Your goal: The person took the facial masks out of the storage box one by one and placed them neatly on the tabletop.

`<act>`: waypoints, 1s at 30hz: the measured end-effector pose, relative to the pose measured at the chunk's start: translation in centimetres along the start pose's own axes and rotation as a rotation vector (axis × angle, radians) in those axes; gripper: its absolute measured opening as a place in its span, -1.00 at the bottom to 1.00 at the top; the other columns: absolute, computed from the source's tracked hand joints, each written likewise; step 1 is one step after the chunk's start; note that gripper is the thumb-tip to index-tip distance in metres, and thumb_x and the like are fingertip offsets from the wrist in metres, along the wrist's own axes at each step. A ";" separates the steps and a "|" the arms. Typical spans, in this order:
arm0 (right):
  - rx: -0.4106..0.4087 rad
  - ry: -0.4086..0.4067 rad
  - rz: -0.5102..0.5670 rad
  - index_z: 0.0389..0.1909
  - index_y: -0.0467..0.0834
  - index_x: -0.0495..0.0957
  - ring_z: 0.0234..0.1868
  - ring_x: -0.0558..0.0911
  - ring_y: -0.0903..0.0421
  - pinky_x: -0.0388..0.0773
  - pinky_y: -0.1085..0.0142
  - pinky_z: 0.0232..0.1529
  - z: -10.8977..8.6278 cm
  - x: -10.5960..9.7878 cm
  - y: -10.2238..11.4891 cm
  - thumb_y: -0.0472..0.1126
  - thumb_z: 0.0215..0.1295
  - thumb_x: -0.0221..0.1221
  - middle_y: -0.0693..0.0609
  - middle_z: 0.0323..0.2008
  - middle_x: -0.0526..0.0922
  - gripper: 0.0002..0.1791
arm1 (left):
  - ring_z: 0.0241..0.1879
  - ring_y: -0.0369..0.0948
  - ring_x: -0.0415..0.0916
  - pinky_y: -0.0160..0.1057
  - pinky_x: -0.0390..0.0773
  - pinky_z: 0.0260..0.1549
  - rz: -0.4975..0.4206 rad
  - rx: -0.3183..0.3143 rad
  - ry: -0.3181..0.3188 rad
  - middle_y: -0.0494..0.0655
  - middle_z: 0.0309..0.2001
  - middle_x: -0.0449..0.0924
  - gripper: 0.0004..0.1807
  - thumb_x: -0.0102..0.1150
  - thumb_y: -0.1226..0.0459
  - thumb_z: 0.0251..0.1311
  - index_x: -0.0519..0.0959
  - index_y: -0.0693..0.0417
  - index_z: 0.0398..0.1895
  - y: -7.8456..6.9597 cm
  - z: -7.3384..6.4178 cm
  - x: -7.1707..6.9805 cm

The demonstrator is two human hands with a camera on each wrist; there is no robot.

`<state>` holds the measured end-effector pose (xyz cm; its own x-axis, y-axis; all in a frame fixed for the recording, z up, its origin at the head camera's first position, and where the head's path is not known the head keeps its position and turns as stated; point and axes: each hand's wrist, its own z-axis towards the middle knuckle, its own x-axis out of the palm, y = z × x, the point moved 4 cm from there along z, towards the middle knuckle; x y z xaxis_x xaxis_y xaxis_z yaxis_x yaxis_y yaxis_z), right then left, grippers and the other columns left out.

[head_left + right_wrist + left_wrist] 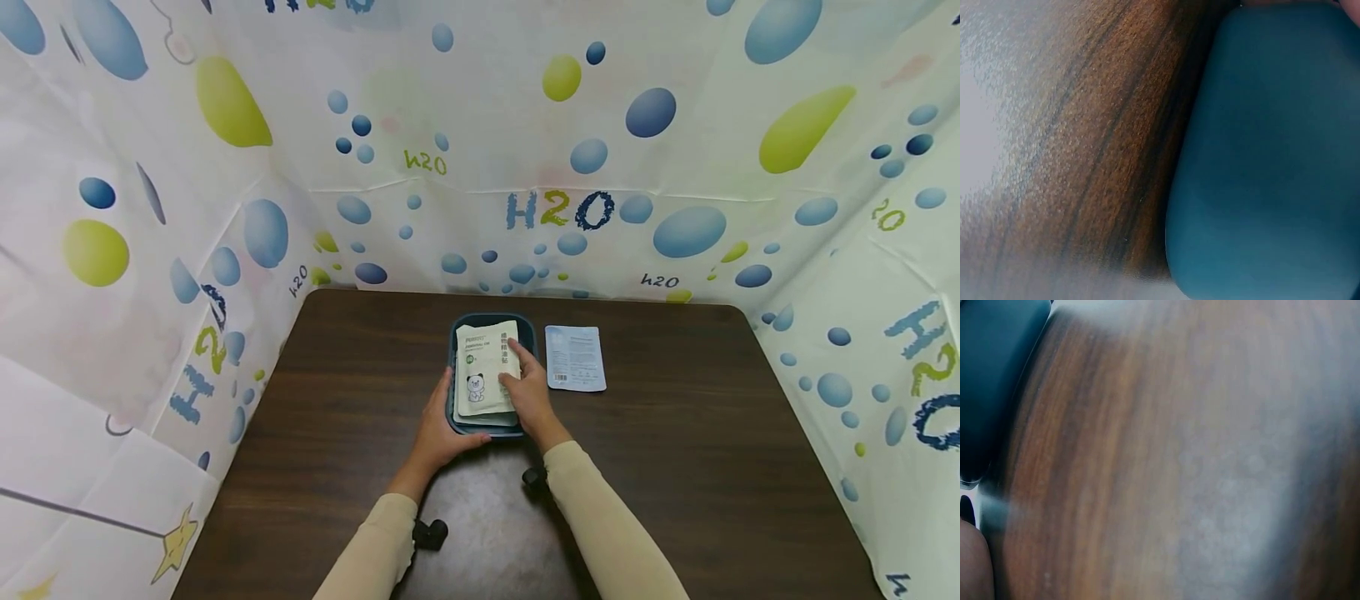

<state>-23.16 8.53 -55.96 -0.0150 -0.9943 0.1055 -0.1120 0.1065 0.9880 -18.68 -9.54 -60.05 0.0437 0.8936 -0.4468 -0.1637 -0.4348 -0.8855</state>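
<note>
A dark teal tray (491,318) stands on the brown table, and its side fills much of the right wrist view as a teal wall (1266,156). In it lies a cream flat packet (483,367) with green print and a cartoon bear, on top of at least one more packet. My left hand (441,429) grips the tray's near left corner, fingers along the left side and thumb along the near edge. My right hand (534,396) holds the cream packet by its right edge, with thumb and index finger on its face; the other fingers are hidden.
A light blue printed packet (575,358) lies flat on the table just right of the tray. The dark wooden table (697,433) reaches to a white patterned sheet (480,117) hung at the back and both sides.
</note>
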 end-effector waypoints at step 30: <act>-0.144 -0.003 -0.062 0.54 0.06 0.28 0.14 0.63 -0.05 0.65 0.43 -0.16 0.7 -1.3 4.3 -0.54 0.36 0.02 -0.17 0.38 0.45 -0.23 | 0.58 0.13 0.06 0.27 0.19 0.46 -0.022 0.015 0.007 0.10 0.63 0.02 0.51 0.75 -0.04 -0.35 -0.08 -0.08 0.68 0.7 0.0 -0.1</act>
<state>-24.30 10.28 -51.90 -0.0150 -0.9989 0.0439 0.0311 0.0434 0.9986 -18.82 -9.91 -60.59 0.0546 0.9022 -0.4279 -0.1775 -0.4130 -0.8933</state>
